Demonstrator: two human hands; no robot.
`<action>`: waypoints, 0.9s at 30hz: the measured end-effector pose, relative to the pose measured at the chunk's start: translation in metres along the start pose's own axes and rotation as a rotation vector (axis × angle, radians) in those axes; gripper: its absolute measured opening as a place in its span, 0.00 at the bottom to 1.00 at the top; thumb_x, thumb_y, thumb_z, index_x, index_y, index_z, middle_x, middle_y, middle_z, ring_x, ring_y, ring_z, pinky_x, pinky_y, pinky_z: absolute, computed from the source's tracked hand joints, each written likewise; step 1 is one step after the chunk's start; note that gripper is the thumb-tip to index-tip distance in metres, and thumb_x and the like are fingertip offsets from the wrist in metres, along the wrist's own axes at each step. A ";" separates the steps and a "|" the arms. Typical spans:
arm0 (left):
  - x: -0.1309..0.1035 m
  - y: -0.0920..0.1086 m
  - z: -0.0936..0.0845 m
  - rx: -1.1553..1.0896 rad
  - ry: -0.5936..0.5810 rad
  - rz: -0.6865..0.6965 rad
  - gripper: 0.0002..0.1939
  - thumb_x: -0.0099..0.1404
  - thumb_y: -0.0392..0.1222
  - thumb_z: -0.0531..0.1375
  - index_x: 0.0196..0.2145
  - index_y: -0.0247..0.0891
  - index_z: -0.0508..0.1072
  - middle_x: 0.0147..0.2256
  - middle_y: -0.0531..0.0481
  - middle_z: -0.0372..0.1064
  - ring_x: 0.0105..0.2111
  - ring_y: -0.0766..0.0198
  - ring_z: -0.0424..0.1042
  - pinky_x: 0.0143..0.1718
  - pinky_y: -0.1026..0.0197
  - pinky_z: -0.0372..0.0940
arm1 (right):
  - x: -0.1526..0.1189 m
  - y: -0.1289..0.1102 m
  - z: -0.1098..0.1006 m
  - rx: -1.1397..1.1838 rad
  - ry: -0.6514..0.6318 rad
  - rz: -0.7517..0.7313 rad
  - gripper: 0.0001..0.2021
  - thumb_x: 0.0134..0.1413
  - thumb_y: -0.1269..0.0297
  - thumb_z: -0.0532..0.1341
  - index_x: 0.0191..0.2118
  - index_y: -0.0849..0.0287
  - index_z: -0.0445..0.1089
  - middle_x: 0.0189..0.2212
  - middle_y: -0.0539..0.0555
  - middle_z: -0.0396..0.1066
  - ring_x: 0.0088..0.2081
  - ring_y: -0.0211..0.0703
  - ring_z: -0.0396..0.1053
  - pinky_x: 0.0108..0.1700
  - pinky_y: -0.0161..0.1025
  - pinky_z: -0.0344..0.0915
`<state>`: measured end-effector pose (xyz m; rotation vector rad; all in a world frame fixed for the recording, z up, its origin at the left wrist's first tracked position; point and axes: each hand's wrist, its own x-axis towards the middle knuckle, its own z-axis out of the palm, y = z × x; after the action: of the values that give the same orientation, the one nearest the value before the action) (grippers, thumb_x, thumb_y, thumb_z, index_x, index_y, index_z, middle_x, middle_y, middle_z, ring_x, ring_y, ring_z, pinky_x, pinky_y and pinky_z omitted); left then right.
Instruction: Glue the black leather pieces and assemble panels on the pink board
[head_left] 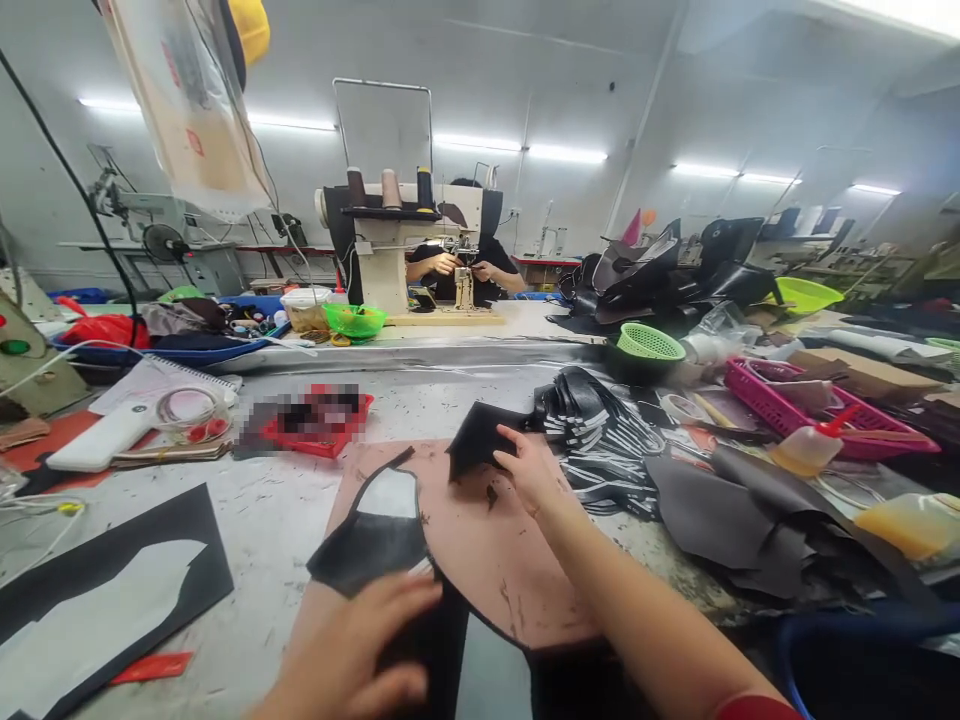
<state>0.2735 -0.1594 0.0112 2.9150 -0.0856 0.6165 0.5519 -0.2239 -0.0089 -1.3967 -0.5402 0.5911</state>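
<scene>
My right hand (531, 468) reaches across a pinkish board (487, 550) and grips a small black leather-like piece (480, 438) by its right side. Blurred by motion, my left hand (360, 640) hovers at the near left, fingers apart and nothing seen in them. Close to it lies a larger curved black piece (367, 555) with pale grey-white patches, partly covered by the hand. Just right of the small piece, a stack of black cut strips with white edges (592, 430) rests on the table.
Dark sheets (735, 520), glue bottles (814, 448) and a magenta basket (832, 410) crowd the right. A red tray (322, 425) sits behind the board. At left lies a black sheet with a white template (112, 600). Beyond, a person works at a sewing machine (390, 250).
</scene>
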 end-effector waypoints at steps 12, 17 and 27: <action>0.203 -0.067 0.055 0.363 -0.225 -0.078 0.13 0.55 0.23 0.49 0.32 0.33 0.69 0.27 0.51 0.71 0.28 0.62 0.72 0.30 0.64 0.66 | 0.054 -0.045 -0.052 -1.140 -0.042 -0.260 0.18 0.61 0.60 0.42 0.42 0.58 0.68 0.34 0.56 0.72 0.37 0.46 0.70 0.41 0.43 0.64; 0.207 -0.094 0.061 0.410 -0.328 -0.044 0.11 0.50 0.22 0.52 0.25 0.34 0.68 0.24 0.49 0.69 0.24 0.60 0.71 0.24 0.64 0.63 | 0.127 -0.047 -0.073 -1.317 -0.100 -0.334 0.11 0.55 0.65 0.53 0.33 0.60 0.72 0.46 0.62 0.67 0.52 0.55 0.59 0.52 0.50 0.52; 0.178 -0.144 0.032 0.485 -0.307 -0.135 0.18 0.48 0.22 0.49 0.33 0.34 0.70 0.26 0.54 0.69 0.27 0.65 0.71 0.24 0.70 0.59 | 0.169 -0.024 -0.119 -1.252 -0.105 -0.336 0.23 0.56 0.70 0.40 0.30 0.60 0.73 0.46 0.54 0.69 0.48 0.43 0.64 0.49 0.35 0.58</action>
<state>0.4619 -0.0274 0.0336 3.4212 0.2592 0.1779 0.7581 -0.2010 0.0034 -2.3569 -1.3255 -0.0227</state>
